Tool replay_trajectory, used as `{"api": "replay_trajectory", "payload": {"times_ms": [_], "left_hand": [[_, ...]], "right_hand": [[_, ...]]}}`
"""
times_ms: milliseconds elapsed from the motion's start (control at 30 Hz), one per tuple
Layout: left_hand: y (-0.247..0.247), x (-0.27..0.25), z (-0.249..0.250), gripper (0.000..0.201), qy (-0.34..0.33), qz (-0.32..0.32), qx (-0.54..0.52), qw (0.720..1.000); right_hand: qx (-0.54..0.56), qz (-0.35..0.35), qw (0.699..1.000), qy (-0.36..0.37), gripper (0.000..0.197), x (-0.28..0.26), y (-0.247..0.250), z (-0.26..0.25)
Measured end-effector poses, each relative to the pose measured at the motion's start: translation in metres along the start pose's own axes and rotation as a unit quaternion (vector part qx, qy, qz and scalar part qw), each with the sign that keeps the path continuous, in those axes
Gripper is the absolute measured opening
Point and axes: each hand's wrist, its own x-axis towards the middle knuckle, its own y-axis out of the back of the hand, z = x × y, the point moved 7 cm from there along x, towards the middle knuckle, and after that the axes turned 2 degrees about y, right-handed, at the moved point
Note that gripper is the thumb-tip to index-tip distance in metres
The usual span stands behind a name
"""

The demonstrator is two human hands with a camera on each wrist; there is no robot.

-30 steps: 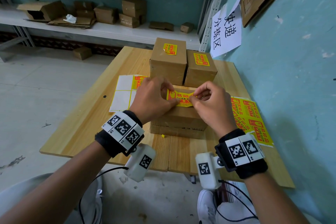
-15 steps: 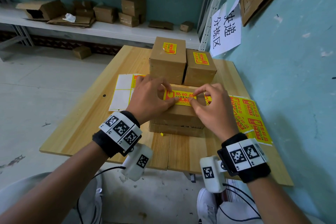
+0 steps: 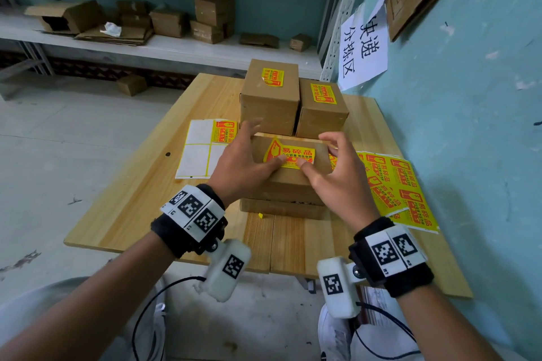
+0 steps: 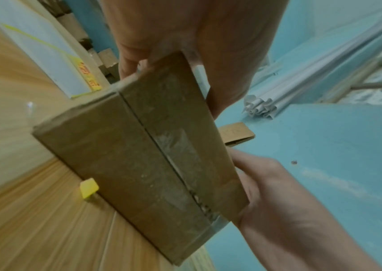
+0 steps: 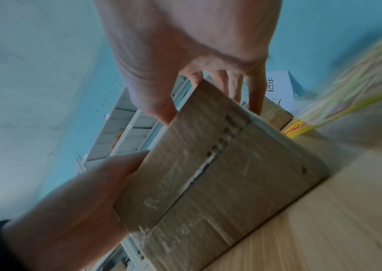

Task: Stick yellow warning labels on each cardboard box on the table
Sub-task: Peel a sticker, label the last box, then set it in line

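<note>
A yellow warning label [image 3: 289, 154] lies flat on top of the near cardboard box [image 3: 290, 182], which rests on another flat box [image 3: 281, 209]. My left hand [image 3: 246, 164] spreads over the box's left side, its thumb pressing the label's lower edge. The thumb of my right hand [image 3: 331, 176] presses there too, while its fingers are lifted and loosely spread. The wrist views show the taped side of the box [image 4: 143, 155] [image 5: 220, 174] between both hands. Two taller boxes [image 3: 271, 105] [image 3: 321, 111] behind carry labels.
A sheet of yellow labels [image 3: 396, 184] lies at the right, by the blue wall. A mostly peeled backing sheet [image 3: 199, 155] lies at the left of the wooden table [image 3: 132, 199]. A small yellow scrap [image 3: 260, 216] sits before the stack. Shelves with boxes stand behind.
The label, pinched between both hands above the box a second ago, now lies stuck flat on the top. Both hands have opened, with only the thumbs left on the label.
</note>
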Motion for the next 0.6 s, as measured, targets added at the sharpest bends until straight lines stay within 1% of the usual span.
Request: {"api": "replay_trajectory", "payload": {"times_ms": [167,433,533,567,600], "left_hand": [[0.007,0.001,-0.012,0.068,0.030,-0.047,-0.093,0.994],[0.014,0.003,-0.022,0.061,0.044,-0.099,-0.184,0.977],[0.013,0.004,-0.020,0.053,0.048,-0.087,-0.200,0.975],[0.012,0.004,-0.018,0.052,0.052,-0.072,-0.196,0.977],[0.009,0.004,-0.016,0.054,0.056,-0.054,-0.185,0.980]], "right_hand": [[0.072,-0.027,0.996,-0.045,0.049,0.000,0.004,0.012],[0.156,-0.060,0.983,-0.075,0.042,0.001,0.009,0.020],[0.160,-0.047,0.983,-0.078,0.035,0.003,0.009,0.018],[0.149,-0.037,0.985,-0.074,0.034,0.004,0.007,0.017],[0.133,-0.029,0.988,-0.070,0.038,0.004,0.005,0.014]]}}
